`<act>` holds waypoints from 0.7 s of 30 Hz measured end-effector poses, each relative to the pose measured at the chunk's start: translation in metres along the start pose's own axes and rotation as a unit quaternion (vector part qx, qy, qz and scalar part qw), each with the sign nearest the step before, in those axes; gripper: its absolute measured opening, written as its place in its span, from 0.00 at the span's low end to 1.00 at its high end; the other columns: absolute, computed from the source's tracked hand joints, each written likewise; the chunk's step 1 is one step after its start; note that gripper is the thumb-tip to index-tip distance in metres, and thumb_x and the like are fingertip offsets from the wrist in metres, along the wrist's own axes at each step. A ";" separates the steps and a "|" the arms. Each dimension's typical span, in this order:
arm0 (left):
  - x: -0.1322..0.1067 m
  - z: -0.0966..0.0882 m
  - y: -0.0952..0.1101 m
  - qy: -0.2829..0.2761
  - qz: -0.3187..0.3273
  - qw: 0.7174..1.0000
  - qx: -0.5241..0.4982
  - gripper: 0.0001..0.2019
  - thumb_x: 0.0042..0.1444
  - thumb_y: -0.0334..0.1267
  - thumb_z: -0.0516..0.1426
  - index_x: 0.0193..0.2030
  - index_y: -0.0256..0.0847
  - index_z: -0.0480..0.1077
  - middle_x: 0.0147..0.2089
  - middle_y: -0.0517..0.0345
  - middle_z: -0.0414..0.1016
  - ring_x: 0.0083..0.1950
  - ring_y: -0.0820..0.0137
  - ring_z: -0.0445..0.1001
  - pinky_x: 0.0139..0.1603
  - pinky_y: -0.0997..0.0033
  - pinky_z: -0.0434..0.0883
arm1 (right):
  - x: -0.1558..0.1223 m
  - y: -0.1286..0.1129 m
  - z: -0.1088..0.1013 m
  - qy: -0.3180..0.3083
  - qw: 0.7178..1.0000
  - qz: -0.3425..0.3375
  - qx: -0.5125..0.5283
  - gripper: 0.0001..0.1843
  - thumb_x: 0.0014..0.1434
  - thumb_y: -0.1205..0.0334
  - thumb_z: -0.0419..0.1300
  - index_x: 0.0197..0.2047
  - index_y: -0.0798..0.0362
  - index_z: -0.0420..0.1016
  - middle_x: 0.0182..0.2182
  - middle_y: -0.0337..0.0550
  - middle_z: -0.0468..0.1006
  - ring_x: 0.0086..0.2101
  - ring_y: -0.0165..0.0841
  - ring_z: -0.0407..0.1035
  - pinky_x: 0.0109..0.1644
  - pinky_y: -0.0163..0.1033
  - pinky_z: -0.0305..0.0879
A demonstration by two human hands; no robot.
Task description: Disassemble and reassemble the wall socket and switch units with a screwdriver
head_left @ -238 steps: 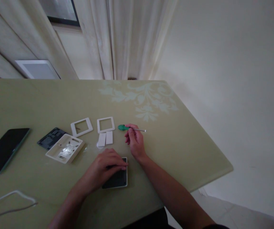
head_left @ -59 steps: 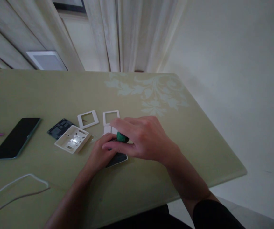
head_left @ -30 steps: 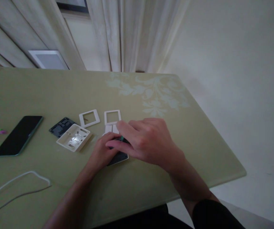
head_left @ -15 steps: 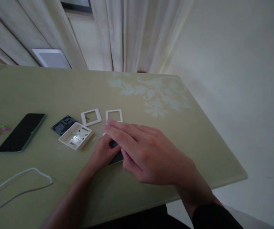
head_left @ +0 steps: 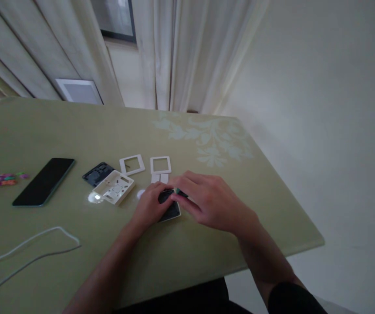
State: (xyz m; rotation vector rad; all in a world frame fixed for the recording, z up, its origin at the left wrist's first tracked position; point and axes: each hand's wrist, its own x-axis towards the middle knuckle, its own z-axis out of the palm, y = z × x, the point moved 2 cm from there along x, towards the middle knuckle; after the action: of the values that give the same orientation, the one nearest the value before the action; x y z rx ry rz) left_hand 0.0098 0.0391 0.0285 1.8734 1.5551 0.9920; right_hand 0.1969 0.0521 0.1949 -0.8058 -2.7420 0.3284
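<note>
Head view: work sits mid-course on the desk, centred on a dark unit with a white edge, directly under both hands near the front of the loose parts. Left hand lies over the unit, thumb and forefinger arched with a gap between; fingertips partly covered, so whether they grip or only steady cannot be told. Right hand pinches a green-handled tool between thumb and fingers over the unit; tip hidden, contact with any fastener not confirmed. Done so far, judging by the layout: two white frames lie detached beyond the unit, one with a slim dark item inside, too small to name; two small white plates lie side by side below the right-hand frame. To the left, a white open box lies against a dark plate, not fitted together. Left over, as judged: tool work on this unit seems unfinished, and none of the loose pieces is joined to it. Whether parts are coming off or going on, cannot say. Phone and cable lie well apart, farther left, out of the work.
</note>
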 end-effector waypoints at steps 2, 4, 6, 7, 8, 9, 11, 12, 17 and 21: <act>-0.001 0.003 -0.001 0.001 0.011 1.000 0.013 0.09 0.67 0.42 0.60 0.47 0.43 0.81 0.48 0.49 0.84 0.52 0.54 0.80 0.56 0.53 0.77 | -0.002 0.002 -0.002 -0.002 0.994 0.024 -0.105 0.19 0.80 0.47 0.54 0.53 0.51 0.80 0.39 0.44 0.85 0.35 0.36 0.76 0.34 0.42 0.55; -0.001 0.006 -0.001 -0.003 0.022 0.999 0.023 0.10 0.68 0.41 0.60 0.49 0.43 0.80 0.49 0.48 0.83 0.53 0.54 0.79 0.57 0.52 0.76 | -0.001 0.003 -0.007 -0.019 0.985 0.023 -0.168 0.23 0.77 0.40 0.56 0.50 0.52 0.80 0.36 0.44 0.84 0.32 0.36 0.75 0.32 0.43 0.50; -0.001 0.008 -0.001 -0.007 0.030 0.999 0.032 0.11 0.70 0.41 0.58 0.51 0.43 0.80 0.49 0.48 0.84 0.52 0.53 0.79 0.57 0.52 0.76 | 0.002 0.001 -0.014 -0.053 0.981 -0.016 -0.184 0.21 0.74 0.43 0.62 0.53 0.54 0.79 0.43 0.47 0.85 0.39 0.39 0.77 0.33 0.42 0.55; -0.001 0.009 -0.001 -0.008 0.033 0.999 0.037 0.11 0.71 0.41 0.58 0.51 0.43 0.80 0.49 0.48 0.84 0.52 0.53 0.79 0.56 0.52 0.76 | 0.004 -0.001 -0.018 -0.077 0.977 -0.046 -0.192 0.19 0.74 0.47 0.65 0.54 0.55 0.78 0.47 0.49 0.85 0.43 0.40 0.78 0.35 0.41 0.57; -0.001 0.009 -0.001 -0.007 0.035 0.999 0.041 0.11 0.71 0.41 0.58 0.50 0.43 0.80 0.49 0.47 0.84 0.51 0.53 0.79 0.56 0.52 0.76 | 0.006 -0.004 -0.021 -0.106 0.970 -0.073 -0.206 0.16 0.74 0.51 0.65 0.54 0.55 0.78 0.50 0.50 0.84 0.46 0.40 0.79 0.37 0.41 0.60; 0.000 0.010 -0.001 -0.006 0.035 0.998 0.045 0.10 0.70 0.41 0.58 0.50 0.43 0.80 0.49 0.47 0.84 0.51 0.52 0.79 0.56 0.52 0.76 | 0.008 -0.007 -0.024 -0.137 0.960 -0.087 -0.227 0.14 0.75 0.53 0.64 0.53 0.56 0.79 0.49 0.51 0.84 0.46 0.41 0.79 0.37 0.41 0.60; 0.000 0.011 -0.003 -0.003 0.035 0.998 0.051 0.10 0.69 0.40 0.59 0.50 0.43 0.81 0.49 0.47 0.84 0.52 0.52 0.80 0.56 0.52 0.76 | 0.014 -0.013 -0.026 -0.198 0.938 -0.071 -0.277 0.16 0.78 0.51 0.58 0.48 0.55 0.80 0.42 0.51 0.86 0.42 0.42 0.81 0.34 0.41 0.60; 0.001 0.012 -0.003 -0.002 0.035 0.998 0.053 0.09 0.69 0.40 0.60 0.51 0.43 0.81 0.50 0.47 0.84 0.52 0.52 0.80 0.56 0.53 0.76 | 0.017 -0.016 -0.027 -0.220 0.928 -0.049 -0.296 0.20 0.79 0.48 0.57 0.46 0.55 0.81 0.38 0.51 0.86 0.39 0.43 0.81 0.33 0.41 0.59; 0.003 0.015 -0.007 0.005 0.036 0.997 0.062 0.08 0.69 0.39 0.60 0.49 0.44 0.81 0.48 0.49 0.85 0.52 0.54 0.81 0.56 0.56 0.76 | 0.029 -0.029 -0.028 -0.265 0.904 -0.100 -0.321 0.15 0.77 0.58 0.59 0.62 0.52 0.74 0.40 0.50 0.87 0.36 0.41 0.82 0.32 0.39 0.62; 0.004 0.015 -0.007 0.009 0.041 0.997 0.063 0.08 0.69 0.40 0.60 0.48 0.43 0.82 0.48 0.47 0.85 0.52 0.54 0.81 0.55 0.56 0.76 | 0.045 -0.023 -0.028 -0.332 0.892 -0.076 -0.296 0.12 0.76 0.66 0.58 0.59 0.52 0.78 0.45 0.53 0.87 0.43 0.41 0.83 0.41 0.41 0.68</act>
State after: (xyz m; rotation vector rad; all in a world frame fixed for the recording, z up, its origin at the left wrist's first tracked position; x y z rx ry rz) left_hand 0.0176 0.0458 0.0153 2.0332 1.5957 0.9689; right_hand 0.1571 0.0619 0.2360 -0.6784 -3.6053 -0.3715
